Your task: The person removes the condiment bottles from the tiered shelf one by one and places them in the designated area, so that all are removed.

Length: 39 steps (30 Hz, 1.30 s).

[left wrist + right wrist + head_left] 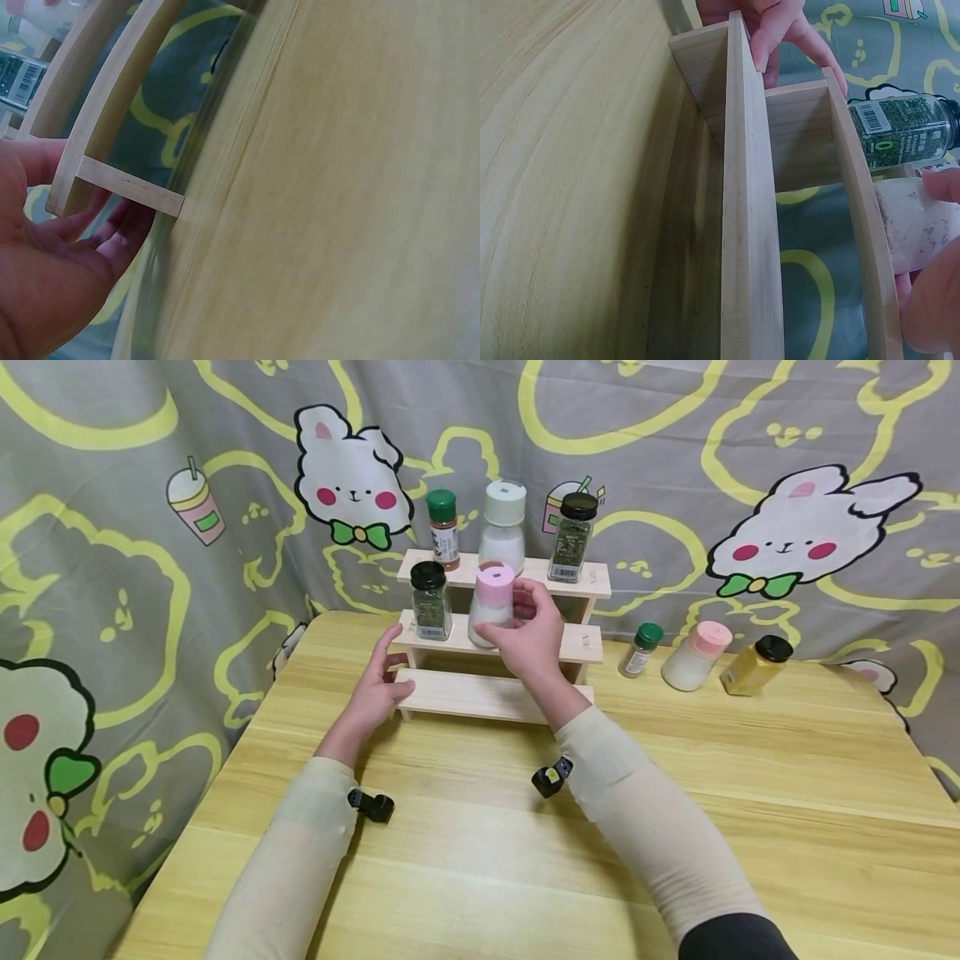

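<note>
My right hand (534, 631) grips a pink-capped glass shaker jar (492, 602) with whitish contents, thumb in front and fingers behind. The jar is upright at the middle tier of a three-tier wooden rack (487, 695); in the right wrist view its base is at the shelf board (870, 225). My left hand (377, 681) holds the rack's left end, thumb on the lowest board and other fingers around the side. Left of the held jar stands a black-capped jar of green herbs (431, 602). The left wrist view shows the left hand (60, 255) around the end of a board.
On the top tier stand a green-capped spice bottle (444, 531), a white-capped jar (503, 531) and a black-capped herb jar (573, 537). Right of the rack, on the table (465, 860), are a small green-capped bottle (641, 650), another pink-capped jar (696, 656) and a yellow bottle (756, 666). A patterned curtain (637, 410) hangs behind.
</note>
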Each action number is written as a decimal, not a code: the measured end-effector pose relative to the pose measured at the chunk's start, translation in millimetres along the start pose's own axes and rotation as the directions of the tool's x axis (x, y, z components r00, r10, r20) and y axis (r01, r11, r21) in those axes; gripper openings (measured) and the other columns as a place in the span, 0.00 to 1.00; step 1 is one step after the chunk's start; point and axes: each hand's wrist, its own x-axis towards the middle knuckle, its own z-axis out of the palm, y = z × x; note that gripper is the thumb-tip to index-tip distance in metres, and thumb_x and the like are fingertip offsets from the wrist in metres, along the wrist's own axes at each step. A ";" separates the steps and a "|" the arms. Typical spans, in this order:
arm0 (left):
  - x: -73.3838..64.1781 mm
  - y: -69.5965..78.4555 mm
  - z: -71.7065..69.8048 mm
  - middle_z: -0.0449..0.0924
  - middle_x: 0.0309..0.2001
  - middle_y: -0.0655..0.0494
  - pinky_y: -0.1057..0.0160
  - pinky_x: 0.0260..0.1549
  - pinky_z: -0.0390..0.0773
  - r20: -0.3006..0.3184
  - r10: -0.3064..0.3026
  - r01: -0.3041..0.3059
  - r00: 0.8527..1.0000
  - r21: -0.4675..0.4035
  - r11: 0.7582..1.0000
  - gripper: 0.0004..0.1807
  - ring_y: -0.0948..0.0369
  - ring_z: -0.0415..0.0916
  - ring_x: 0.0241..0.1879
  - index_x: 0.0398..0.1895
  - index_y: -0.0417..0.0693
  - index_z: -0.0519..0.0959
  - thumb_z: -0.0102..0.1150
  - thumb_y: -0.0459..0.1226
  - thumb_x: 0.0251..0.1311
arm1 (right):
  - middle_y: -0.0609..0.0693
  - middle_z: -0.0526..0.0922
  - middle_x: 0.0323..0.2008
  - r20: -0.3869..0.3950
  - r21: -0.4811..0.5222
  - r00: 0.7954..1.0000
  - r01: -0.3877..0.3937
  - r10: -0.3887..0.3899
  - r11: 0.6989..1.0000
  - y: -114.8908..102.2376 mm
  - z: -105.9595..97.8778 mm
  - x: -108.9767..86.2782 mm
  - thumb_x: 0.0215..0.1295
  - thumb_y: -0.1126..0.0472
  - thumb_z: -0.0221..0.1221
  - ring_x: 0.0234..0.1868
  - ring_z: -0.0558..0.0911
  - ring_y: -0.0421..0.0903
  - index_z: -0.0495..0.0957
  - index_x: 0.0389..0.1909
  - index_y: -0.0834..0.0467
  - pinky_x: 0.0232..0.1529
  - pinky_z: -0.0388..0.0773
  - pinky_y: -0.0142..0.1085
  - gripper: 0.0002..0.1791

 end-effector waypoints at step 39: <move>-3.5 13.3 3.0 0.57 0.68 0.33 0.45 0.67 0.48 0.006 -0.038 0.038 0.999 -0.041 0.998 0.48 0.42 0.55 0.67 0.80 0.59 0.48 0.51 0.17 0.62 | 0.52 0.79 0.48 -0.062 0.070 0.995 0.083 -0.078 0.994 -8.5 -57.2 -25.2 0.40 0.67 0.80 0.49 0.77 0.47 0.76 0.55 0.58 0.50 0.78 0.41 0.37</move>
